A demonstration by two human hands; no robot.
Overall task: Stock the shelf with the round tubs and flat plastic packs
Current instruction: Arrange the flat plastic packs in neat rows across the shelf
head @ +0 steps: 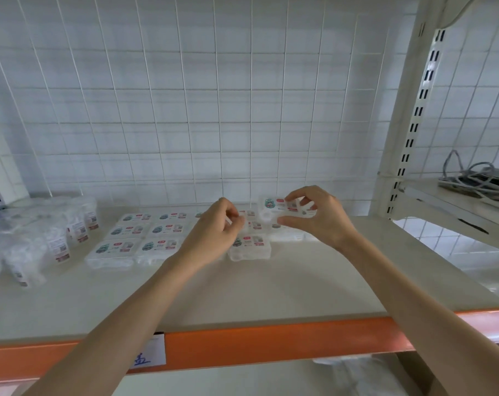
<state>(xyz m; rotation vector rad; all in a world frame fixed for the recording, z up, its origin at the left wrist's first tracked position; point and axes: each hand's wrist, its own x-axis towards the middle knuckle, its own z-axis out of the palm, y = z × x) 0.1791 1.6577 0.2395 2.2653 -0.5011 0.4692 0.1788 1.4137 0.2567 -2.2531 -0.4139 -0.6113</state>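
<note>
While the right hand [319, 221] pinches one flat plastic pack [279, 211] by its end, raised above the smooth pale shelf [242, 287], the left hand [214, 232] hovers beside it, fingers curled; whether it holds anything cannot be told. Flat packs [162, 230]: clear, rectangular, white-labelled, lying in rows mid-shelf. Round tubs [56, 238]: translucent, clustered far left.

You get bright, even, cool light with only faint, soft shadows on the pale shelf board [271, 287]. Wide-angle distortion bows the white wire grid [185, 110] and the white slotted metal upright [399, 124] at right. The clear round plastic tubs [56, 238], lower left, look smeared.
</note>
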